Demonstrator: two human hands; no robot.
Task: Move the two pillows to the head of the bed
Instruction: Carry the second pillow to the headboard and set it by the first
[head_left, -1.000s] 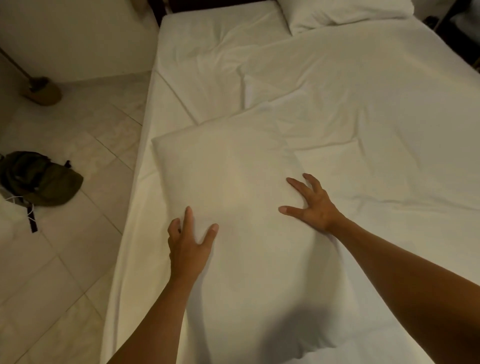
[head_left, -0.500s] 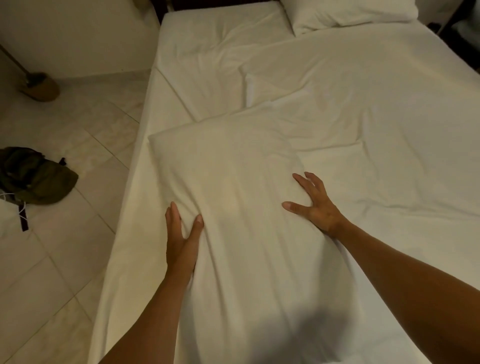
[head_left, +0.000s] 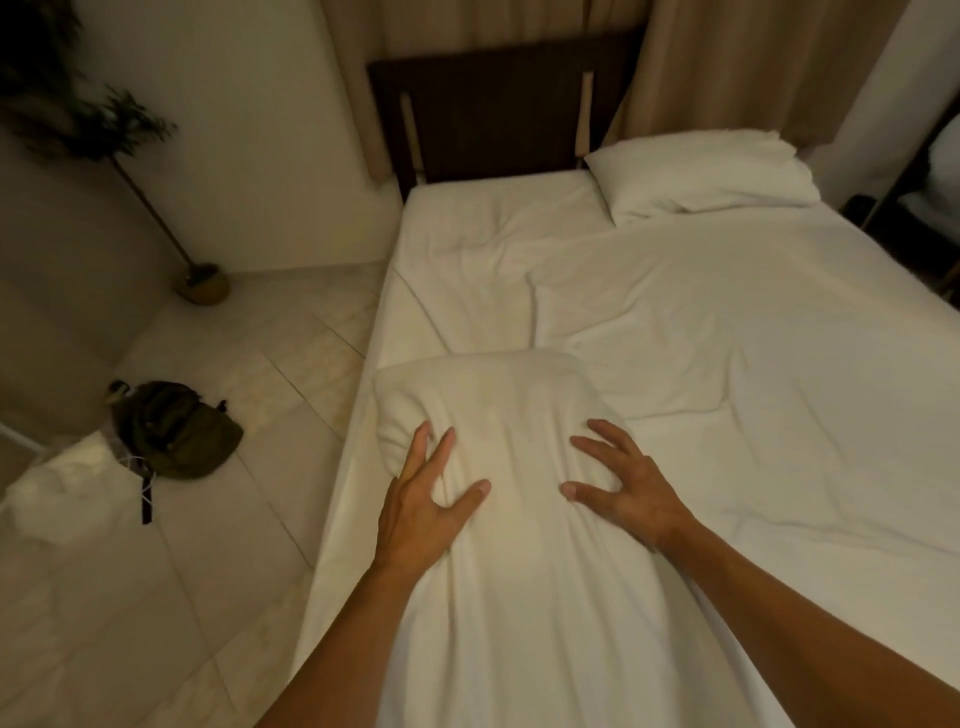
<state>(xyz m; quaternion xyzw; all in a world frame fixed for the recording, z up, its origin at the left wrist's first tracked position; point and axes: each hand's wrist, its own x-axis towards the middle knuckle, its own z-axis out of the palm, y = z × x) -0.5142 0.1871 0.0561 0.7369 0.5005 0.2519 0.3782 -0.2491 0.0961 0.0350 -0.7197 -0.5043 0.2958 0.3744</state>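
A white pillow (head_left: 509, 410) lies lengthwise near the left edge of the bed (head_left: 779, 364), its far end bunched up. My left hand (head_left: 426, 499) pinches the pillow's fabric on its left side. My right hand (head_left: 623, 483) presses on its right side with fingers curled into the cloth. A second white pillow (head_left: 701, 174) rests at the head of the bed on the right, below the dark headboard (head_left: 493, 119). The spot at the head on the left holds only wrinkled sheet.
A dark green bag (head_left: 176, 431) and white cloth (head_left: 57, 488) lie on the tiled floor left of the bed. A potted plant (head_left: 202, 283) stands in the far left corner. Curtains hang behind the headboard. Dark furniture stands along the bed's right side.
My view has lifted toward the headboard. Both hands went from lying flat on the pillow to gripping it, and the pillow's far end has bunched up.
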